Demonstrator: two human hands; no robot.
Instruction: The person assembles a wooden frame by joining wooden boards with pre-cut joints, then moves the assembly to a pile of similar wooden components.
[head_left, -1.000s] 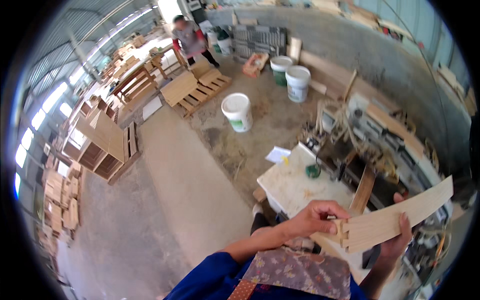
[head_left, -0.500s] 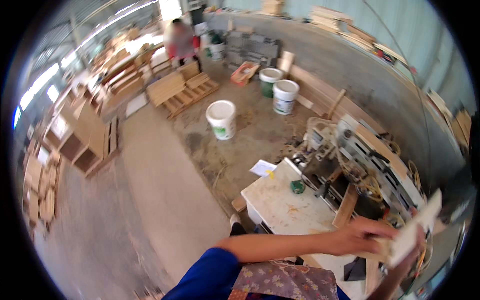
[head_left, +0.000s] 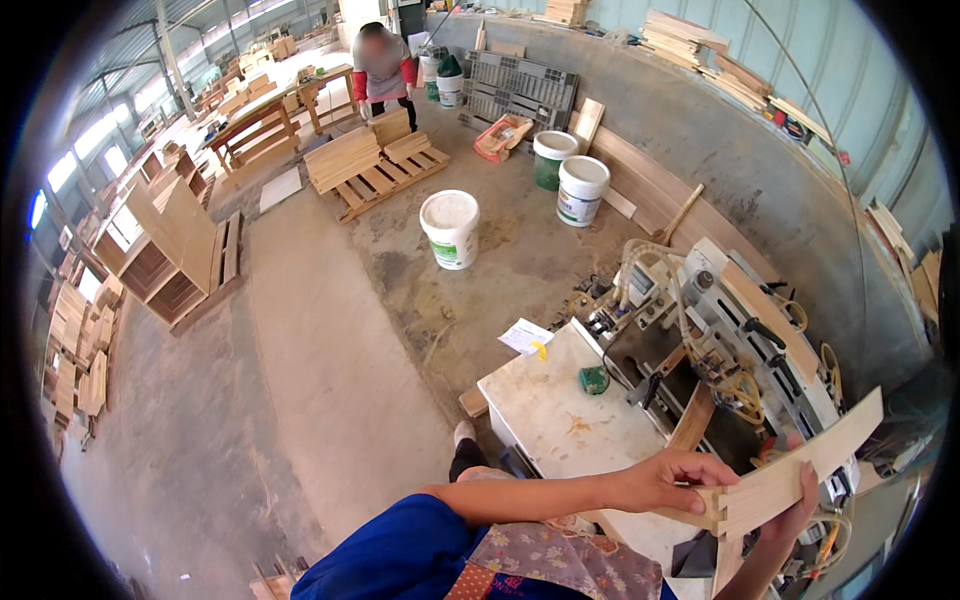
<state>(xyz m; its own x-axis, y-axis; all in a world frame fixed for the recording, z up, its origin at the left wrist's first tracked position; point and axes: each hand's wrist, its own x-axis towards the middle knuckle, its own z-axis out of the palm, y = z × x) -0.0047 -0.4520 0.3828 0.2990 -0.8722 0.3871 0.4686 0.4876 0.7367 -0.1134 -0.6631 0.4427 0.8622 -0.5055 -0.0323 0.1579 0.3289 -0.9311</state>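
My left hand (head_left: 672, 481) grips a short pale wooden board (head_left: 692, 514), its thumb and fingers closed around it. My right hand (head_left: 792, 508) holds a longer pale board (head_left: 810, 462) from beneath. The two boards meet at a corner with interlocking cut ends, and both are held above the right side of the white worktable (head_left: 540, 395). From here I cannot tell whether the joint is fully seated. Behind the boards stands a woodworking machine (head_left: 720, 320) with clamps and hoses, and a brown wooden strip (head_left: 692, 415) lies by it. A green tape measure (head_left: 593, 380) rests on the tabletop.
A paper sheet (head_left: 525, 336) lies at the table's far corner. Lidded buckets (head_left: 450, 235) stand on the floor ahead. Farther off, a person (head_left: 382, 70) is beside a pallet with stacked boards (head_left: 345, 160). A wooden cabinet (head_left: 175, 255) is at left.
The longer board has tilted down and turned so its broad face shows. My left hand has shifted slightly left with the short board, and the joined corner is now visible. The head view has shifted slightly.
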